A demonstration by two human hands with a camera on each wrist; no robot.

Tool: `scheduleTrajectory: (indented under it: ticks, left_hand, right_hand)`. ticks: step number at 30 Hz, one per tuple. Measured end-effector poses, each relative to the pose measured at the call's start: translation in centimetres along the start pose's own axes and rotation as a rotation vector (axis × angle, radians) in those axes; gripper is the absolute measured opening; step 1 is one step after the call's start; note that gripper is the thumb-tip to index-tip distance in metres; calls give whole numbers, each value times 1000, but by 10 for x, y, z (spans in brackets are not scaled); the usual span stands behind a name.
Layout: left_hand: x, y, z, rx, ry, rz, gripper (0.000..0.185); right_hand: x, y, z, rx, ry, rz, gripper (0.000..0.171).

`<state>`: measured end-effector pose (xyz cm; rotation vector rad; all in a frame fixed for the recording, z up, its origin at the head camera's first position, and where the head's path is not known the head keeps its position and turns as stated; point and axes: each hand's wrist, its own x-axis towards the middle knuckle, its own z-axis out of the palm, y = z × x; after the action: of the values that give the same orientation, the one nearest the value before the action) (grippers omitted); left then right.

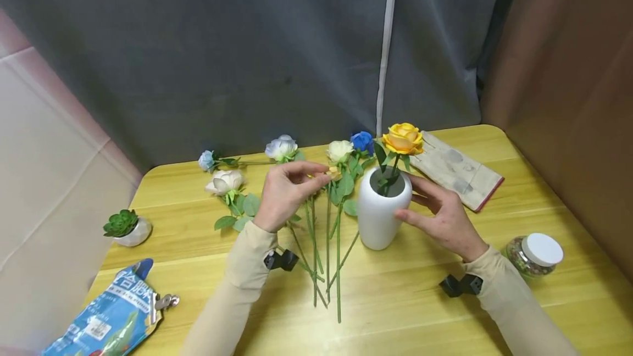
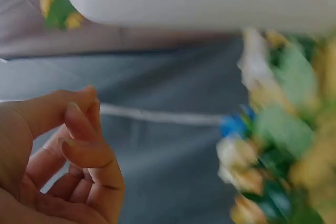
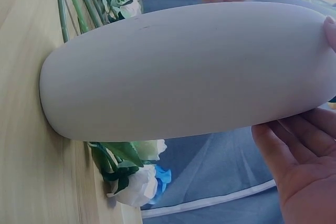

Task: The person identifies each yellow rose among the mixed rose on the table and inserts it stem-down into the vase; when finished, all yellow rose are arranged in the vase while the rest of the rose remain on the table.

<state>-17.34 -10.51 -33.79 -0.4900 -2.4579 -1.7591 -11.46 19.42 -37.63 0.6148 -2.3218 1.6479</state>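
A white vase [image 1: 381, 218] stands upright on the wooden table [image 1: 420, 312] with a yellow rose [image 1: 403, 138] in its mouth. My right hand [image 1: 414, 199] rests against the vase's right side, fingers fairly straight behind it and thumb at the front; in the right wrist view the vase [image 3: 178, 72] fills the frame and the right hand [image 3: 310, 145] lies beside it. Several artificial roses lie left of the vase, among them a cream one [image 1: 225, 182] and a blue one [image 1: 362, 142]. My left hand [image 1: 320, 177] hovers over their stems [image 1: 327, 246], fingertips [image 2: 79, 111] curled together with nothing visible between them.
A small succulent in a white pot [image 1: 126, 227] sits at the left edge. A blue bag with a clip [image 1: 111, 317] lies at the front left. A jar with a white lid [image 1: 536, 254] stands at the right, a folded cloth [image 1: 457, 169] behind the vase. A grey curtain backs the table.
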Motion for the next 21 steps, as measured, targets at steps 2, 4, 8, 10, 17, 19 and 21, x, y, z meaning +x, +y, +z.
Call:
scheduleTrajectory:
  ticks: [2,4,8,10,17,19,21]
  left_hand:
    - [-4,-14,-9,54,14,-65,21]
    - [-9,-27,-15,99,17,-133,20]
    - [-21,-48,-25,169,20,-212,16]
    - [-28,-55,-30,215,26,-231,15]
    - [-53,-71,-41,282,31,-353,12]
    - [-57,-76,-41,277,24,-385,12]
    - [-61,-81,-40,252,10,-419,13]
  right_hand:
    - [0,-1,0,-6,1,1,63]
    - [0,-1,0,-6,1,4,64]
    - [0,-1,1,13,0,4,63]
    - [0,-2,1,16,1,4,62]
    - [0,-5,0,4,5,-4,63]
    - [0,-6,0,0,0,-1,63]
    - [-1,-5,0,-3,-6,3,63]
